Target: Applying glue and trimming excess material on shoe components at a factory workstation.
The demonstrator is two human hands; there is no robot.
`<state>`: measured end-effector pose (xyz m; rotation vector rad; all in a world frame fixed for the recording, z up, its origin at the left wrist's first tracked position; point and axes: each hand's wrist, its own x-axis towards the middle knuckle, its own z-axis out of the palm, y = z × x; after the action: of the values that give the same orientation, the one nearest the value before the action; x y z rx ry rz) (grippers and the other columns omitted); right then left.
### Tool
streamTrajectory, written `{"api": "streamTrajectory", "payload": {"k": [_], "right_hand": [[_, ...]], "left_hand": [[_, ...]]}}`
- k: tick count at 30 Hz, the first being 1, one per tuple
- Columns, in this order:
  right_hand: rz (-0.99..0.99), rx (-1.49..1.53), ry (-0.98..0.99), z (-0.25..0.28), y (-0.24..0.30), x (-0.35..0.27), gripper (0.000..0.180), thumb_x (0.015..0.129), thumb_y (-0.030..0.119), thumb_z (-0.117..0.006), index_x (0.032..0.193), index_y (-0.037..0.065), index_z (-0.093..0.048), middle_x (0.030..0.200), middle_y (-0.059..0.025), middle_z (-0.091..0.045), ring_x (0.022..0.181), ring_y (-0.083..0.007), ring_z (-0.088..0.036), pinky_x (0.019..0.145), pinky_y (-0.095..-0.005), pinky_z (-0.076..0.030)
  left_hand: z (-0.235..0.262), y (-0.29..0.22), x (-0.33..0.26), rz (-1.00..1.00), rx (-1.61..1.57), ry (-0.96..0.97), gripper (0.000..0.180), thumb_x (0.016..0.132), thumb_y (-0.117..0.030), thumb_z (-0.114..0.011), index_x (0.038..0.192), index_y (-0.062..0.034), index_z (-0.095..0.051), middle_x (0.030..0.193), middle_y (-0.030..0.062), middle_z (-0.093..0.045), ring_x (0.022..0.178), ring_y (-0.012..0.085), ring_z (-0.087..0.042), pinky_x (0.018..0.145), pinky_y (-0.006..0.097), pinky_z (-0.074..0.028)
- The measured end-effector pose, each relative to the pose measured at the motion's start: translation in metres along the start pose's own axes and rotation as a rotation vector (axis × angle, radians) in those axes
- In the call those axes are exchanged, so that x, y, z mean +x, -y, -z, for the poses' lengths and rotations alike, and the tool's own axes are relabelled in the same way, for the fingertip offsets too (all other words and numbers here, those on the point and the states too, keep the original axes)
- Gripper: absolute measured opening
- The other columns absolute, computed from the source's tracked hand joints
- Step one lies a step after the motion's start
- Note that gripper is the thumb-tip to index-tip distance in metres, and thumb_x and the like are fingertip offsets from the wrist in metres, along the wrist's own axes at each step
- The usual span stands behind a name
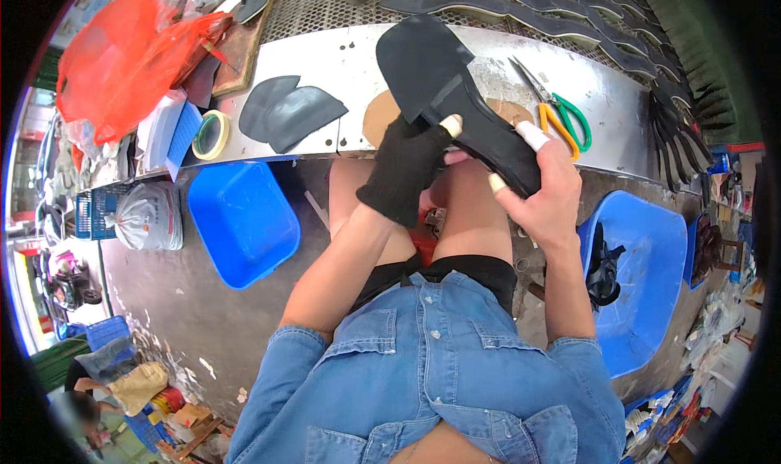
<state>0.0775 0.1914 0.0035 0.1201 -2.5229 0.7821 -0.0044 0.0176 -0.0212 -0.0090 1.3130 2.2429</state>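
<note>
A black sandal (455, 89) with a broad upper at its far end is held between my two hands over the table edge. My left hand (403, 171), in a black fingerless glove, grips its near left side with the thumb on top. Around the heel end closes my right hand (549, 179), with white coverings on the thumb and a finger. Scissors (553, 110) with one orange and one green handle lie just beyond my right hand. Left of the sandal, dark curved leather-like pieces (301, 110) overlap on the metal table (342, 57).
Rows of black insoles (521, 12) lie on a perforated surface at the back. A red plastic bag (114, 57) and a tape roll (211, 135) are at left. Below the table stand a blue bin (244, 220) on the left and a larger blue tub (639, 277) on the right.
</note>
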Motion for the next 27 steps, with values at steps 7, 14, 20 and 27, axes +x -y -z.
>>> {"api": "streamTrajectory", "payload": {"k": [7, 14, 20, 27], "right_hand": [[0.002, -0.004, -0.072, -0.003, -0.004, -0.007, 0.068, 0.057, 0.016, -0.079, 0.117, -0.001, -0.054, 0.099, -0.0166, -0.06, 0.093, -0.0309, -0.059, 0.083, -0.0363, -0.047], [-0.313, 0.129, -0.153, 0.021, -0.035, -0.018, 0.062, 0.062, 0.021, -0.08, 0.115, 0.0, -0.055, 0.098, -0.0153, -0.064, 0.09, -0.0249, -0.063, 0.08, -0.0326, -0.049], [-0.602, -0.28, -0.457, 0.106, -0.144, -0.045, 0.06, 0.065, 0.029, -0.078, 0.113, 0.001, -0.056, 0.097, -0.0193, -0.065, 0.091, -0.0297, -0.063, 0.08, -0.0367, -0.048], [-0.592, -0.433, -0.427, 0.15, -0.25, -0.055, 0.06, 0.061, 0.034, -0.08, 0.11, 0.004, -0.059, 0.096, -0.0198, -0.059, 0.09, -0.0355, -0.057, 0.08, -0.0413, -0.046]], "left_hand": [[0.009, 0.014, 0.016, 0.01, 0.046, -0.147, 0.024, 0.084, -0.014, -0.064, 0.104, -0.0008, -0.06, 0.085, 0.0076, -0.063, 0.067, 0.0138, -0.063, 0.054, 0.023, -0.05], [0.02, 0.026, 0.032, -0.007, 0.147, 0.055, 0.042, 0.092, -0.011, -0.053, 0.132, -0.0042, -0.042, 0.121, 0.0109, -0.053, 0.099, 0.0197, -0.06, 0.073, 0.028, -0.056], [0.036, 0.009, 0.024, -0.125, 0.42, -0.049, 0.034, 0.092, -0.017, -0.053, 0.124, -0.0039, -0.052, 0.103, 0.0103, -0.063, 0.086, 0.0139, -0.062, 0.069, 0.024, -0.051], [-0.032, -0.024, -0.024, -0.329, 0.344, 0.397, 0.029, 0.091, -0.021, -0.057, 0.113, -0.0022, -0.056, 0.091, 0.0103, -0.062, 0.082, 0.0199, -0.062, 0.066, 0.028, -0.05]]}}
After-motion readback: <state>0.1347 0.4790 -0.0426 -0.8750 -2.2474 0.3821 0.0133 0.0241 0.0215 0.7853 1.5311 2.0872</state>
